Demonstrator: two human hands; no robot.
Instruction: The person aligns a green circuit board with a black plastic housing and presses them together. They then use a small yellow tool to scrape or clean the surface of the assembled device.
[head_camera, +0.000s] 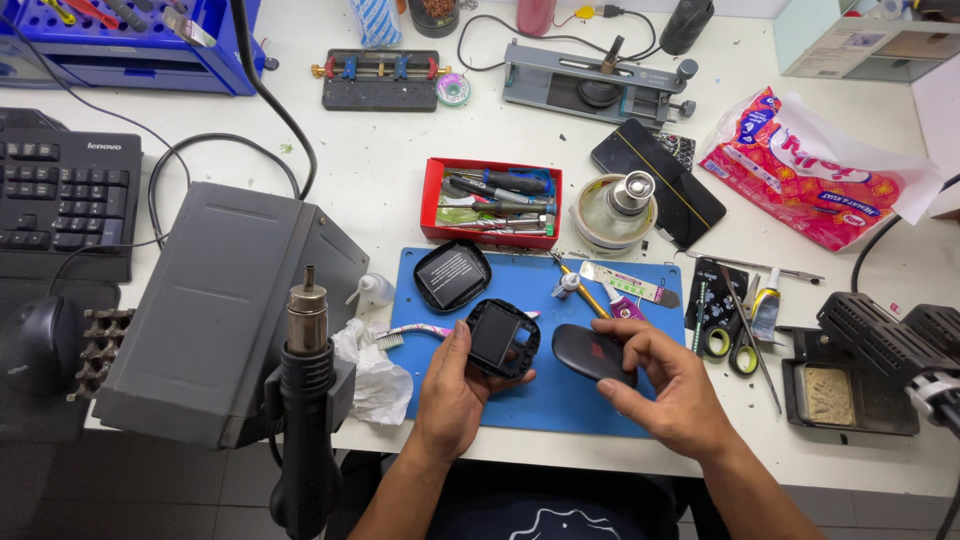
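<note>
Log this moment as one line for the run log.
left hand: holds square black frame | right hand: holds oval black cover | both over blue mat | second black part on mat

A work mat (540, 400) lies at the tabletop's (400, 160) near edge. On it, a small casing (452, 275) sits at the far left corner. A tool tray (490, 203) lies just behind the mat, scissors (728, 340) right of it.

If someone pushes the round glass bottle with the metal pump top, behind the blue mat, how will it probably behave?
The glass bottle looks squat and wide-based, so it would probably slide rather than tip. Being glass, it is likely fragile and fairly heavy for its size. The red tray and black phone beside it would likely block its path.
</note>
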